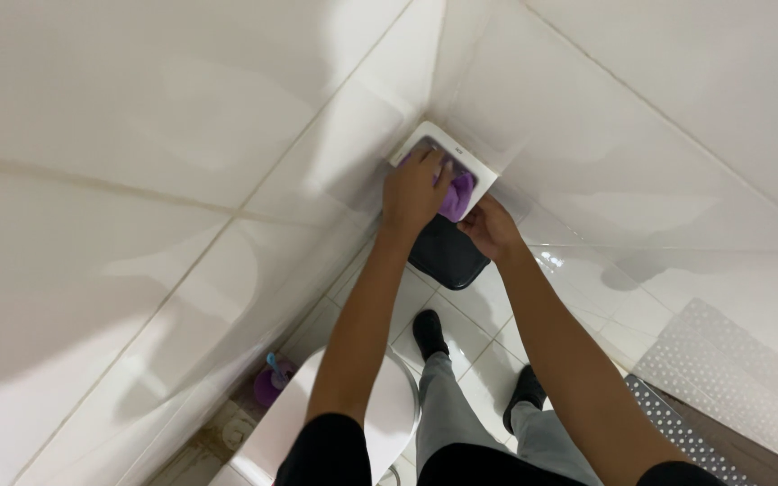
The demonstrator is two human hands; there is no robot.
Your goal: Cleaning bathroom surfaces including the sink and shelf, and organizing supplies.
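We're looking down from up high, both arms stretched toward the corner where two tiled walls (182, 135) meet. Our left hand (414, 187) presses flat, fingers spread and half curled, on a purple cloth (457, 194); the cloth lies bunched under the palm against a white square box (434, 142) fixed in that corner. Our right hand (490, 227) sits just below and beside the cloth, fingers closed on the box's lower edge; whether it also pinches the cloth, we cannot tell. Directly beneath both hands stands a black bin (447, 256) on the floor. Far below the left forearm we see a white toilet (389, 414), with a purple brush holder (272, 382) off its far side.
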